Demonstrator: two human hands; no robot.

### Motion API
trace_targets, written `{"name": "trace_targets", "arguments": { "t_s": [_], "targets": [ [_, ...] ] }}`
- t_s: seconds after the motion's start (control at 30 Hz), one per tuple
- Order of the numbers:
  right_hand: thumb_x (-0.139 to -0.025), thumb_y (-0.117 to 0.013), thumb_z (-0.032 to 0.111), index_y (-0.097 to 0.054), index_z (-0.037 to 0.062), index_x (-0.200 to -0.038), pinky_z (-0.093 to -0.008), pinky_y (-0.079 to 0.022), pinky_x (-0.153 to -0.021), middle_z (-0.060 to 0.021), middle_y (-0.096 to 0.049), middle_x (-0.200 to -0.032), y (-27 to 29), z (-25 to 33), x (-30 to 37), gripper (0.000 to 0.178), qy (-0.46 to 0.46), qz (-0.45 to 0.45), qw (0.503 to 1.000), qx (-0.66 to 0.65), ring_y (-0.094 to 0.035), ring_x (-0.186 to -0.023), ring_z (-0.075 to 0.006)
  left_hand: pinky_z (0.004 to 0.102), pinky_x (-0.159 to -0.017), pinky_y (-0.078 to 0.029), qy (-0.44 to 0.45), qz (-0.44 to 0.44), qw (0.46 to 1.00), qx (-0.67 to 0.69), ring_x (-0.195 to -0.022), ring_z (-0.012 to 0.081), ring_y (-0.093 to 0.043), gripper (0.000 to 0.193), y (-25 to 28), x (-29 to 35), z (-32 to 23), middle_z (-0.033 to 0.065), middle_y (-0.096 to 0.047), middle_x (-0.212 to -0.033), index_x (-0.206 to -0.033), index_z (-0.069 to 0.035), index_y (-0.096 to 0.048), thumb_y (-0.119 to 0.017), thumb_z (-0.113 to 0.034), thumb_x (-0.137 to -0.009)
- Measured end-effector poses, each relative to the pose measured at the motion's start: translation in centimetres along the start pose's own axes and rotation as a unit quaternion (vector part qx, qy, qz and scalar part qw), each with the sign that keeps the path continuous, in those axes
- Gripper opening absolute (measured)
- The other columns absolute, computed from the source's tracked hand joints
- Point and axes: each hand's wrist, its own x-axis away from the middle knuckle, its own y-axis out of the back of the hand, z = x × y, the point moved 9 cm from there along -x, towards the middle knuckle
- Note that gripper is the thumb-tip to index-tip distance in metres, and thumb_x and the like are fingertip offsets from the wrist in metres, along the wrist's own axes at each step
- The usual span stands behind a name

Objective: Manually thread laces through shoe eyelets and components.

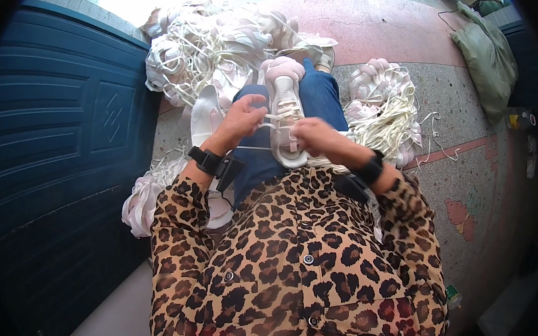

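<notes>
Lacing appears well along on the pink-and-white sneaker point(284, 91): rows seem to cross its throat, while loose white lace point(253, 148) stretching leftward suggests the ends are unfinished and untied. The shoe lies on the lap between the legs of the blue jeans point(322, 99), its long axis running almost straight out from the body, toe apparently facing away and heel by the lap's near edge. The left hand point(243, 119) curls beside the lacing, perhaps pinching a strand, though its fingertip contact is unclear; the right hand point(319, 137) is blurred over the shoe's right side, its grip impossible to tell. Heaped shoe parts point(221, 45) cover the floor beyond.
</notes>
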Motion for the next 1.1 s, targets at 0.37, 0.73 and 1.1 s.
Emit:
{"name": "trace_targets", "arguments": {
  "t_s": [0.37,0.73,1.1],
  "targets": [
    [-0.105,-0.034,0.022,-0.045,0.0081,-0.1,-0.0247,-0.02,-0.034,0.0062,-0.028,-0.055,0.8,18.8,21.9,0.018,0.354,0.217,0.826,-0.381,-0.022,-0.039,-0.0058,0.0278,-0.071,-0.052,-0.166,0.004,0.947,-0.273,-0.08,0.0128,-0.062,0.036,-3.5,-1.0,-3.4,0.0039,-0.068,-0.096,-0.125,-0.002,-0.065,-0.069,-0.022,-0.095],
    [-0.103,-0.045,0.022,-0.066,-0.0028,-0.104,-0.0405,-0.045,-0.099,-0.0233,-0.065,-0.119,9.5,19.1,14.9,0.033,0.505,-0.009,0.833,-0.224,-0.062,-0.108,-0.0286,0.0356,-0.096,-0.051,-0.228,0.184,0.95,-0.105,-0.106,0.0176,-0.065,0.029,-5.0,2.3,-11.8,0.0078,-0.071,-0.109,-0.11,-0.005,-0.073,-0.055,-0.027,-0.104],
    [-0.098,-0.061,0.021,-0.072,0.004,-0.102,-0.0349,-0.051,-0.075,-0.0124,-0.067,-0.084,8.6,-0.8,3.2,0.021,0.224,-0.12,0.942,0.221,-0.063,-0.078,-0.0254,0.0242,-0.052,-0.036,0.015,-0.156,0.97,0.184,-0.059,0.0084,-0.049,0.007,12.5,1.0,-0.3,-0.0058,-0.053,-0.07,-0.101,-0.012,-0.062,-0.059,-0.018,-0.097]
  ]
}}
